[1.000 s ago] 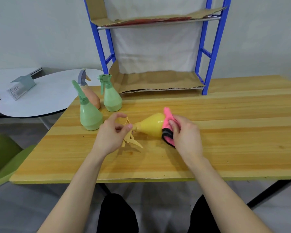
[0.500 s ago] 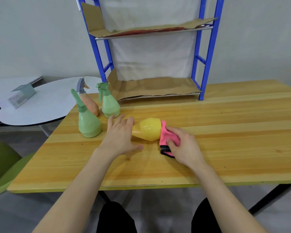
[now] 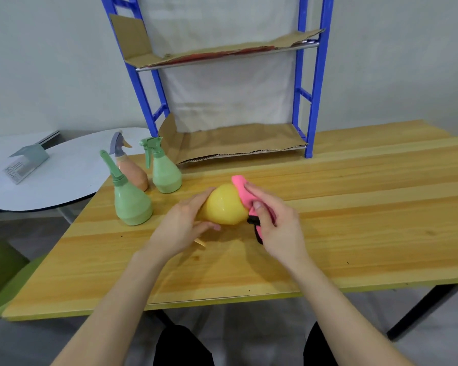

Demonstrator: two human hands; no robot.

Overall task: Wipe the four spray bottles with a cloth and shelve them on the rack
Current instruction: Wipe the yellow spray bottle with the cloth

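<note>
A yellow spray bottle [image 3: 224,206] lies on its side on the wooden table [image 3: 354,207], base toward the right. My left hand [image 3: 180,228] grips its neck end and hides the spray head; only the trigger tip shows below. My right hand [image 3: 275,225] holds a pink cloth [image 3: 242,192] against the bottle's base. Two green spray bottles [image 3: 131,204] [image 3: 164,170] and a peach one [image 3: 132,171] stand upright at the table's left. The blue rack [image 3: 311,101] with cardboard-lined shelves stands at the back.
A grey round table [image 3: 58,173] with a small grey box [image 3: 27,162] sits to the left. A green chair [image 3: 3,273] is at the lower left. The rack's lower shelf [image 3: 236,140] holds only cardboard.
The left hand has closed over the bottle's neck, covering the spray head. The right hand has moved the cloth up over the bottle's base. The bottle has turned slightly.
</note>
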